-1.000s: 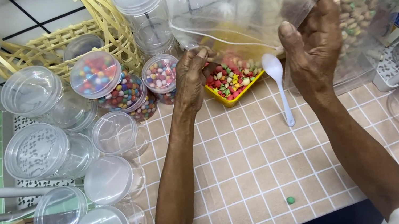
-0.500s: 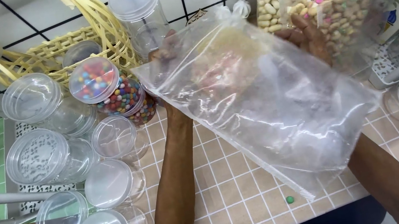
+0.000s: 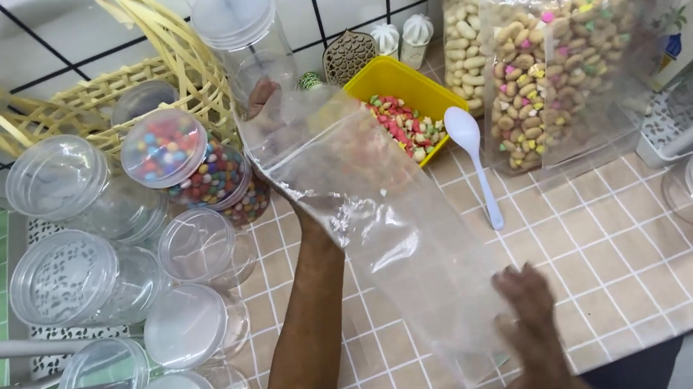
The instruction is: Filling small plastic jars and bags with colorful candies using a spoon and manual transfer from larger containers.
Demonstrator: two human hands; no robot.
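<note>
Two hands stretch one clear plastic bag (image 3: 388, 216) over the tiled bench (image 3: 620, 261). Left hand (image 3: 261, 105) grip pinches the bag's top edge; right hand (image 3: 529, 333) grip presses its bottom end. Yellow candy tray (image 3: 399, 87) sits just right of the left grip.

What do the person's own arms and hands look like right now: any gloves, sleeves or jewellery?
Both hands are bare, with no gloves. The left hand shows only partly, behind a clear plastic bag; its forearm is bare along its whole visible length, with no sleeve, watch or bracelet. The right hand shows no ring that I can make out, and its wrist runs out of view at the bottom edge.
</note>
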